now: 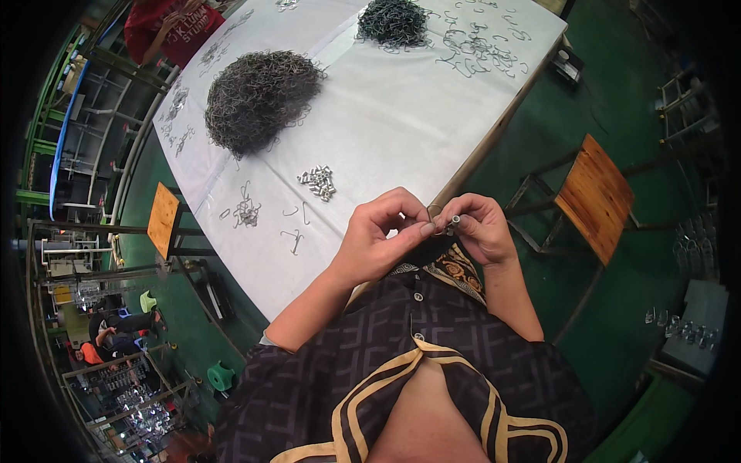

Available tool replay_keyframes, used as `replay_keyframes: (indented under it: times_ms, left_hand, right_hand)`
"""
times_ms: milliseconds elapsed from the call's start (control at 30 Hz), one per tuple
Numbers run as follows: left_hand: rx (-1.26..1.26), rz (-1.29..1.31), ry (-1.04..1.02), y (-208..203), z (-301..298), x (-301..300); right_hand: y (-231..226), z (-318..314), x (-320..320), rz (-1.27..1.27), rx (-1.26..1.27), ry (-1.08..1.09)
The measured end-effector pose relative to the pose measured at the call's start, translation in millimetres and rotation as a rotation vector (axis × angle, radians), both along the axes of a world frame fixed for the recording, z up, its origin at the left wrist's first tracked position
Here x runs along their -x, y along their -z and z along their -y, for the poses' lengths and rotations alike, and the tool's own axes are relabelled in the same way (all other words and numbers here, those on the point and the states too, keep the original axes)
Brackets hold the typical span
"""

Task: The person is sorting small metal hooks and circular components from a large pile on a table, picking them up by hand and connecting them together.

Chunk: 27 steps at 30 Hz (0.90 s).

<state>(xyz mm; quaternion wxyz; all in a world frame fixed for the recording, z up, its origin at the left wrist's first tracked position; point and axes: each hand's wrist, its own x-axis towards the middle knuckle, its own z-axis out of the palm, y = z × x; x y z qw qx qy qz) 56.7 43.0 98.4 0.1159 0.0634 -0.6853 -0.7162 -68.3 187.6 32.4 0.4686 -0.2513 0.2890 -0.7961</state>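
Both of my hands meet in front of my chest, at the near edge of the table. My left hand (388, 233) pinches a thin bent wire hook (435, 208) between thumb and fingertips. Beside it, the thumb and fingers of my right hand (485, 231) close on a small silvery metal sleeve (455, 220), its round end showing. The fingers partly hide where wire and sleeve come together. On the table ahead lies a small pile of similar metal sleeves (318, 184). Left of that are a few loose wire hooks (245, 213).
A white-covered table (378, 116) carries a large heap of dark wire hooks (262, 99), a smaller heap (392, 23) and scattered hooks (482, 50). Wooden stools (596, 197) stand on either side. A person in red (174, 31) is at the far left corner.
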Motion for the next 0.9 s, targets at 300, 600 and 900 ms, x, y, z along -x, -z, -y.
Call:
replay_keyframes:
  times_ms: [300,600,900]
  left_hand:
    - [-0.014,0.186,0.01,-1.5,-2.0,-0.6]
    - [0.331,-0.179,-0.129,10.1,-3.4,-8.8]
    - [0.436,-0.284,-0.196,10.5,-3.2,-32.9]
  right_hand:
    - [7.6,-0.5,-2.3,-0.015,-0.046,-0.038]
    - [12.4,6.9,-3.0,-0.029,-0.049,-0.106]
    - [22.8,85.4,10.7,-0.651,-0.366,0.026]
